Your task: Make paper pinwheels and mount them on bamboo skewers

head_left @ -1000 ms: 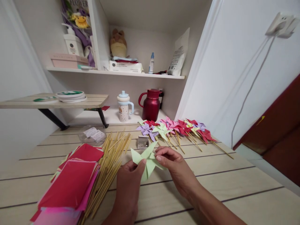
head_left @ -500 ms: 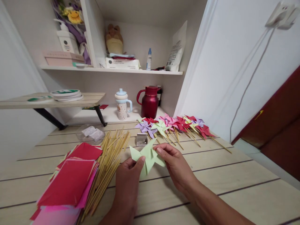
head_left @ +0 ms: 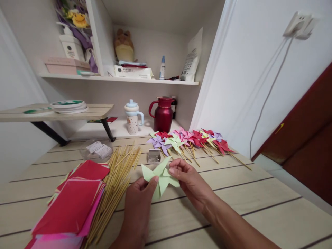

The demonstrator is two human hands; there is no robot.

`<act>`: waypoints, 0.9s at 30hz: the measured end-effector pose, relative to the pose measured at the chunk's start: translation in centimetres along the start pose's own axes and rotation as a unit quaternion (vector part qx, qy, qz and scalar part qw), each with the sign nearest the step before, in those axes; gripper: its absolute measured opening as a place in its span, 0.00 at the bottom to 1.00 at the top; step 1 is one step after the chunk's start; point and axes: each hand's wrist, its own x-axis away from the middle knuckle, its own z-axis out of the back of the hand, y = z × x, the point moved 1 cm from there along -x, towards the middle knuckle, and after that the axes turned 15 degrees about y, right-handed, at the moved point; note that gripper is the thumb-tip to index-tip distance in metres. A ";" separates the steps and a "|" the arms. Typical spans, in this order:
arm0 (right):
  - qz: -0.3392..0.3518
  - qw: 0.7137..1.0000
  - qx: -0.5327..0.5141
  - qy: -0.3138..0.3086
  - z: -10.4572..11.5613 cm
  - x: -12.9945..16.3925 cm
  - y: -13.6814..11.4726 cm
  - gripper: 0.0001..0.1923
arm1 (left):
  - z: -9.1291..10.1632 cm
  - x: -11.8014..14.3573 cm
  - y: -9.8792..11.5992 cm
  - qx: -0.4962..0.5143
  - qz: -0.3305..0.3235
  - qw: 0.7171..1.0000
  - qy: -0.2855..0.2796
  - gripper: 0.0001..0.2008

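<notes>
A pale green paper pinwheel (head_left: 161, 180), without a stick, is held between both hands above the table. My left hand (head_left: 142, 193) pinches its left side, thumb on top near the centre. With thumb and fingers closed, my right hand (head_left: 187, 178) grips the right edge by a folded blade. Just behind the pinwheel stands a small open box (head_left: 154, 156) with tiny shiny pieces inside. Left of my hands lie a bundle of thin wooden sticks (head_left: 111, 193) and a stack of coloured paper squares (head_left: 68, 207), red on top.
Finished pinwheels on sticks (head_left: 186, 138) lie at the back right of the slatted table (head_left: 233, 204). Behind stand a red thermos jug (head_left: 163, 116) and a speckled cup (head_left: 132, 121). A clear container (head_left: 97, 149) and a small raised shelf (head_left: 98, 111) are at the left.
The view has shifted slightly, so most things sit a little further left. Both hands still hold the green pinwheel; my right fingers have moved slightly on its edge.
</notes>
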 end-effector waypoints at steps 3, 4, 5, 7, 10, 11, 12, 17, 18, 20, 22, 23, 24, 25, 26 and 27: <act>0.014 1.000 0.018 0.000 0.0 0.1 0.1 0.18 | -0.1 0.0 -0.2 0.013 0.005 1.000 -0.006 0.16; 0.019 1.000 0.023 0.003 0.0 0.1 0.1 0.19 | -0.1 0.0 -0.2 0.017 0.006 1.000 -0.010 0.16; 0.023 0.999 0.027 0.004 0.0 0.1 0.2 0.19 | -0.2 0.0 -0.3 0.021 0.006 1.000 -0.016 0.16; 0.029 0.999 0.030 0.003 -0.1 0.1 0.3 0.20 | -0.2 0.0 -0.5 0.028 0.005 0.999 -0.029 0.16; 0.029 0.999 0.023 0.004 -0.3 0.2 0.5 0.20 | -0.1 -0.1 -0.7 0.033 0.010 0.999 -0.040 0.18; 0.024 0.999 0.020 0.007 -0.3 0.2 0.5 0.20 | -0.1 -0.1 -0.7 0.033 0.011 0.999 -0.036 0.18; 0.015 1.000 0.019 0.010 -0.3 0.2 0.4 0.19 | 0.0 -0.2 -0.7 0.032 0.013 0.999 -0.032 0.19; -0.012 0.999 0.030 0.003 0.2 0.1 -0.3 0.16 | 0.5 -0.7 -0.2 0.017 0.002 1.000 -0.010 0.20; -0.010 1.000 0.026 -0.002 0.3 0.1 -0.5 0.16 | 0.5 -0.8 -0.1 0.016 0.001 1.000 -0.008 0.20; -0.006 1.000 0.018 -0.012 0.3 0.1 -0.8 0.16 | 0.5 -0.8 0.0 0.017 0.005 1.000 -0.008 0.21; -0.001 1.000 0.022 -0.019 0.2 0.3 -0.8 0.15 | 0.5 -0.6 0.0 0.012 0.019 1.000 -0.012 0.21; 0.004 0.999 0.030 -0.020 0.1 0.4 -0.8 0.15 | 0.4 -0.5 0.0 0.008 0.025 1.000 -0.014 0.21; 0.011 0.999 0.038 -0.021 0.0 0.5 -0.7 0.14 | 0.4 -0.4 0.0 0.005 0.029 0.999 -0.015 0.21; 0.018 0.999 0.046 -0.022 -0.1 0.6 -0.7 0.14 | 0.3 -0.3 0.0 0.004 0.032 0.999 -0.016 0.21; 0.021 0.998 0.051 -0.023 -0.2 0.7 -0.6 0.14 | 0.3 -0.2 0.0 0.006 0.030 0.999 -0.016 0.21; 0.023 0.998 0.052 -0.024 -0.2 0.7 -0.5 0.13 | 0.3 -0.1 0.0 0.009 0.027 0.999 -0.016 0.22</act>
